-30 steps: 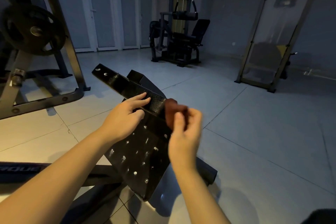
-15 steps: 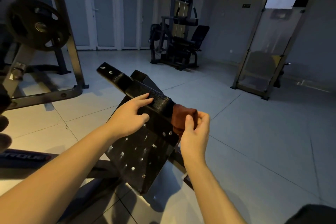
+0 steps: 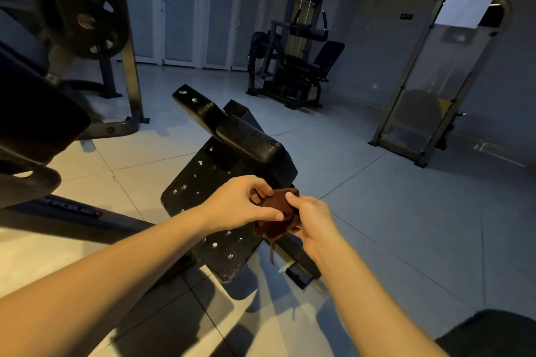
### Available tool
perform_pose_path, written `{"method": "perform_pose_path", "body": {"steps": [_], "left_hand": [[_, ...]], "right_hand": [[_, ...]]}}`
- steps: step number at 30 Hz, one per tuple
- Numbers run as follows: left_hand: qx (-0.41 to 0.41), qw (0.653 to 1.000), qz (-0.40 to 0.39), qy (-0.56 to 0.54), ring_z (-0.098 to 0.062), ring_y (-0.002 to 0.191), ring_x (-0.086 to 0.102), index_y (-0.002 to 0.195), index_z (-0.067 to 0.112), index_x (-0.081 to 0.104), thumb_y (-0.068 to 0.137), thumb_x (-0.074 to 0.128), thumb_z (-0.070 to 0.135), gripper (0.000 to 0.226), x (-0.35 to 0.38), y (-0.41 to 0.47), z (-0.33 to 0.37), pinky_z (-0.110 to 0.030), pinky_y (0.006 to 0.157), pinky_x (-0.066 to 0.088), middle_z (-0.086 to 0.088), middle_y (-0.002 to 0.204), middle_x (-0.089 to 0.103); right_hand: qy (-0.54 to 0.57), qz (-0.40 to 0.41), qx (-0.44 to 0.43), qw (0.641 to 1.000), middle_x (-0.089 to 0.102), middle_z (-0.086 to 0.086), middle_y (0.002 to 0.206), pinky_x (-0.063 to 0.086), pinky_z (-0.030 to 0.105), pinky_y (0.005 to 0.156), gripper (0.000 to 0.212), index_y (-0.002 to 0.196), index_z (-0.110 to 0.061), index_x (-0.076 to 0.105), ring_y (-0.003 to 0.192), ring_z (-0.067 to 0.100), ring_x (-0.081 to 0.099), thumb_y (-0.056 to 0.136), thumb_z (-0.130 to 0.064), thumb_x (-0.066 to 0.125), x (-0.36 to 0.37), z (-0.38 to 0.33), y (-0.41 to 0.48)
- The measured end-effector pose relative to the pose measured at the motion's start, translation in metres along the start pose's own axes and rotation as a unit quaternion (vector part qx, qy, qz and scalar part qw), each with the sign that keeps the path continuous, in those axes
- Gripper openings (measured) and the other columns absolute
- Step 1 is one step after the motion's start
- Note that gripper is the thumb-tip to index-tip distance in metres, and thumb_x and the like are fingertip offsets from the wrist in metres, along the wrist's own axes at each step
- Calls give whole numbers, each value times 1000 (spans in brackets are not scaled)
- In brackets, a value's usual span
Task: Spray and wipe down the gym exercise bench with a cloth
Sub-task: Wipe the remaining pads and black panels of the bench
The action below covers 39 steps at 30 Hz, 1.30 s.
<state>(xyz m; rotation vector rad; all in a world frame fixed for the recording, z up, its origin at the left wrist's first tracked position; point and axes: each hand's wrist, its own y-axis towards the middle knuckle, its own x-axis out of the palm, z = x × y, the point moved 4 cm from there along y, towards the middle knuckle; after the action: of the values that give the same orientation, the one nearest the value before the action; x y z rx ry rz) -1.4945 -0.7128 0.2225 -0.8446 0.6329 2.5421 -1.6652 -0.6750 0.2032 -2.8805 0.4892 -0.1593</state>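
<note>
A black padded bench part (image 3: 249, 139) tilts up from the floor frame, its studded black underside (image 3: 200, 182) facing me. A dark red cloth (image 3: 275, 211) is bunched just below the pad's near right corner. My left hand (image 3: 240, 203) and my right hand (image 3: 313, 220) both pinch the cloth from either side, fingers closed on it. A strip of the cloth hangs down below the hands. No spray bottle is in view.
A weight rack with a black plate (image 3: 84, 20) stands at the left, a dark pad (image 3: 34, 116) close beside me. A cable machine (image 3: 295, 46) stands at the back. A framed mirror (image 3: 441, 75) leans at the right. Tiled floor (image 3: 406, 226) lies around the bench.
My left hand left the pad's edge and came down to grip the cloth. My right hand dropped with the cloth below the pad's corner. The view moved closer and lower.
</note>
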Motion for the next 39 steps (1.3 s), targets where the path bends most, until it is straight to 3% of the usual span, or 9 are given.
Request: {"method": "perform_pose_path", "body": {"steps": [3, 10, 15, 19, 24, 27, 30, 35, 39], "left_hand": [[-18, 1000, 14, -3, 0, 91, 69, 110, 33, 69, 67, 81, 69, 58, 4, -8, -2, -25, 83, 58, 15, 99, 72], [-63, 998, 6, -14, -1, 78, 72, 93, 28, 77, 92, 73, 34, 8, 17, -14, -18, -26, 76, 57, 10, 82, 76], [-121, 990, 10, -78, -6, 90, 73, 94, 26, 80, 94, 70, 33, 12, 17, -13, -48, -40, 95, 57, 8, 89, 78], [-157, 978, 15, -135, -11, 92, 75, 100, 19, 80, 84, 82, 39, 26, 29, -11, -67, -40, 94, 58, 3, 93, 79], [-233, 961, 35, -146, -27, 93, 73, 93, 11, 79, 94, 69, 16, 11, 41, -5, -97, -48, 98, 56, -10, 89, 77], [-296, 934, 55, -194, -36, 98, 69, 89, 1, 72, 96, 64, 14, 18, 33, -5, -115, -44, 89, 59, -19, 96, 73], [-363, 887, 98, -269, -34, 102, 68, 85, 12, 71, 98, 61, 13, 16, 33, -4, -138, -39, 85, 58, -12, 103, 69], [-395, 847, 146, -326, -29, 101, 64, 83, 16, 73, 97, 66, 16, 15, 56, -3, -157, -38, 89, 51, -7, 100, 70], [-444, 799, 184, -360, -31, 99, 64, 95, 8, 75, 93, 70, 12, 7, 75, -1, -173, -47, 93, 57, -12, 104, 68]], "right_hand": [[31, -33, 32, 998, 74, 18, 106, 62, 47, 82, 11, 108, -10, 64, 97, 31, 73, 99, -18, 66, 3, -2, -7], [-31, -45, 12, 998, 77, 12, 105, 59, 37, 81, 17, 114, -12, 68, 100, 26, 73, 98, -16, 67, 4, 31, 4], [-41, -89, 15, 995, 77, 8, 104, 59, 36, 80, 22, 115, -15, 69, 100, 24, 72, 94, -19, 72, 11, 48, 36], [-83, -102, 10, 991, 76, 7, 107, 61, 29, 72, 37, 122, -16, 68, 99, 22, 73, 88, -25, 80, 19, 64, 63], [-100, -134, 61, 984, 78, 4, 96, 58, 24, 64, 20, 109, -16, 71, 92, 19, 75, 91, -11, 75, 18, 74, 89], [-116, -119, 85, 982, 76, 8, 103, 62, 41, 80, 19, 108, -17, 71, 100, 27, 72, 91, -8, 74, 16, 81, 106], [-133, -103, 99, 981, 74, 15, 113, 63, 49, 76, 33, 119, -14, 70, 102, 37, 71, 87, -14, 78, 20, 81, 114], [-228, -90, 8, 970, 73, 14, 107, 62, 45, 86, 12, 105, -14, 69, 97, 31, 72, 94, -9, 70, 30, 63, 126], [-419, -99, -101, 897, 61, 7, 117, 49, 33, 80, 19, 109, -17, 56, 108, 27, 63, 94, -12, 67, 46, 68, 150]]}}
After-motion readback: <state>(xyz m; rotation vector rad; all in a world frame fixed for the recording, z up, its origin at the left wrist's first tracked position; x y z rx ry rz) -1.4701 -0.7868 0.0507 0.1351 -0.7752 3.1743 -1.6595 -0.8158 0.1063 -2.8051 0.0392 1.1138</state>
